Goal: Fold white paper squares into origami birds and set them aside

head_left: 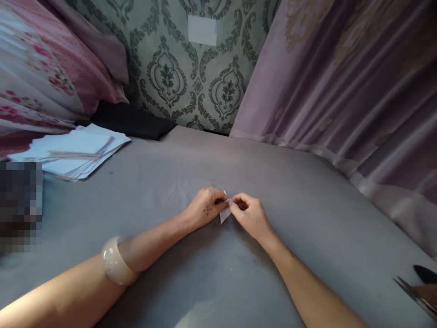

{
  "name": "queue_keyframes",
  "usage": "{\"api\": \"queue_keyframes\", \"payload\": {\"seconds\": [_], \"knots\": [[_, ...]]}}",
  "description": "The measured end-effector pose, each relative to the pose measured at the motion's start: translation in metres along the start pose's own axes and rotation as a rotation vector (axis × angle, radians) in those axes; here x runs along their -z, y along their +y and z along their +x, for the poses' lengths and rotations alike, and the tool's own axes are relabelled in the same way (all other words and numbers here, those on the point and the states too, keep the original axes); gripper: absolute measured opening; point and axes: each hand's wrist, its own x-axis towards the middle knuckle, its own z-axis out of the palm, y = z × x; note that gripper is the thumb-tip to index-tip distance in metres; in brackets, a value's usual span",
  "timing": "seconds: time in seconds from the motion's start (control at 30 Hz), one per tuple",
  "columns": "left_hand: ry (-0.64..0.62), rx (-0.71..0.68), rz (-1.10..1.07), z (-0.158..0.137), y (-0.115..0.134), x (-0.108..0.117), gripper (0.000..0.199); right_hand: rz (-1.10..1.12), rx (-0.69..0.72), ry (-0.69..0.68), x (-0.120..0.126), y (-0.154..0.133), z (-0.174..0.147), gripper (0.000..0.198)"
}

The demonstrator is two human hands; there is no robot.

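A small piece of folded white paper [224, 215] is pinched between my two hands over the middle of the grey cloth surface [164, 282]. My left hand [206, 207] grips its left side with thumb and forefinger, the other fingers curled behind. From the right, my right hand [251, 215] closes thumb and forefinger on the paper's upper edge. The fingertips of both hands nearly meet there. A pointed corner of the paper hangs down between them, and the rest is hidden by my fingers. A pale bangle [118, 262] circles my left forearm.
A stack of white paper sheets [78, 150] lies at the far left, beside a folded black cloth [133, 119]. Scissors [414, 291] and a dark pointed object [425, 274] lie at the right edge. Curtains [327, 91] hang along the right; a patterned wall [198, 86] stands behind.
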Motion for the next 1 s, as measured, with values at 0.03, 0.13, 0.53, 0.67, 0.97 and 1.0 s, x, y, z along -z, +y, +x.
{"api": "queue_keyframes", "payload": {"seconds": [0.03,0.13,0.53,0.67,0.97,1.0], "knots": [[-0.001,0.001,-0.006,0.0,0.0,0.0,0.013,-0.018,0.006,0.014,-0.001,0.001,0.0,0.011],[-0.003,-0.007,-0.012,0.0,-0.002,-0.001,0.013,-0.076,0.02,0.044,-0.003,0.001,0.0,0.01],[-0.001,-0.079,0.054,0.001,-0.004,-0.002,0.014,-0.037,0.008,0.008,0.002,-0.003,0.003,0.028],[0.003,-0.065,0.031,0.0,-0.004,-0.002,0.009,0.03,-0.055,-0.055,0.006,0.0,0.006,0.028],[-0.005,-0.106,0.052,-0.001,-0.005,-0.002,0.009,0.086,-0.236,-0.093,0.011,-0.012,0.008,0.018],[-0.007,-0.117,0.057,0.0,-0.006,-0.002,0.009,0.111,-0.273,-0.099,0.011,-0.013,0.008,0.017]]}}
